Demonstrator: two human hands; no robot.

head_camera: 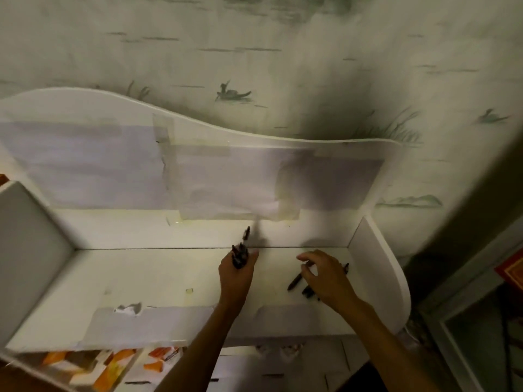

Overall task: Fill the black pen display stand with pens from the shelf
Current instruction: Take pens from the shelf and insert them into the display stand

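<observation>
Overhead, white shelf [147, 278] with loose pens [294, 281] against waterbird wallpaper [283, 66].

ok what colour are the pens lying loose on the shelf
Black, seen in the head view: the loose pens lie on the white shelf.

A home room — painted-scene wallpaper [283, 66] behind a white, paper-patched shelf unit [169, 273].
</observation>
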